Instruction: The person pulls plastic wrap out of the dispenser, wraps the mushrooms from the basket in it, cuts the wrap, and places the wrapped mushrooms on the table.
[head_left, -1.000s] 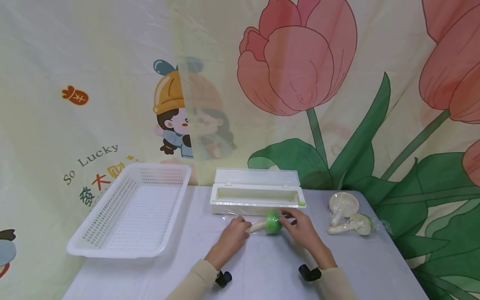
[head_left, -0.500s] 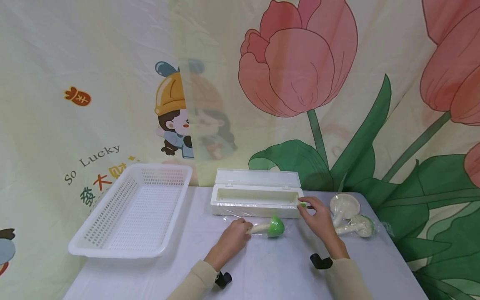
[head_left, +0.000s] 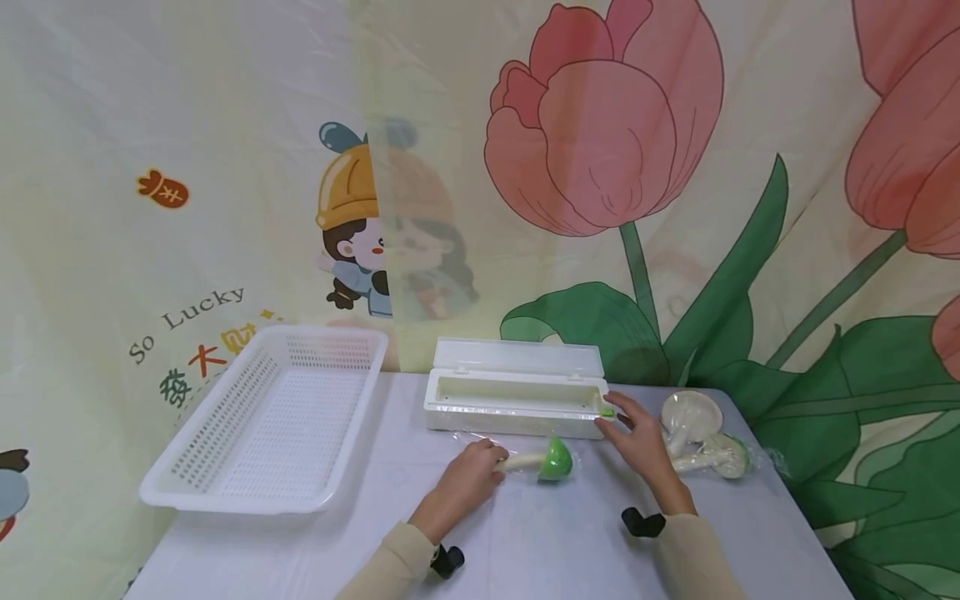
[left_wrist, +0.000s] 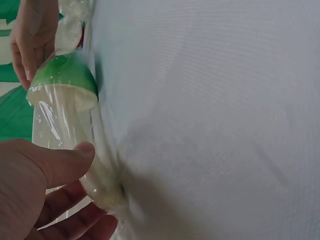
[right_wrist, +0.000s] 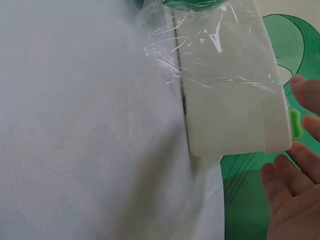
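Observation:
A toy mushroom (head_left: pixel 556 459) with a green cap and pale stem lies at the front of a cling film box, covered by clear film. My left hand (head_left: pixel 471 477) grips the lower stem, thumb (left_wrist: pixel 75 160) on top and fingers beneath it in the left wrist view. The white cling film box (head_left: pixel 517 421) stands with its lid (head_left: pixel 517 357) raised. At the box's right end my right hand (head_left: pixel 637 437) has its fingers spread around the small green slider (right_wrist: pixel 296 124), its fingertips right beside that tab. Film (right_wrist: pixel 215 40) stretches from the box front to the mushroom.
A white perforated basket (head_left: pixel 277 433) stands on the left of the table. Two film-wrapped mushrooms (head_left: pixel 690 415) lie at the right, behind my right hand. A printed curtain (head_left: pixel 225 125) hangs behind the table.
My right hand has left the mushroom's green cap and moved up and right to the slider end of the box. My left hand still holds the stem.

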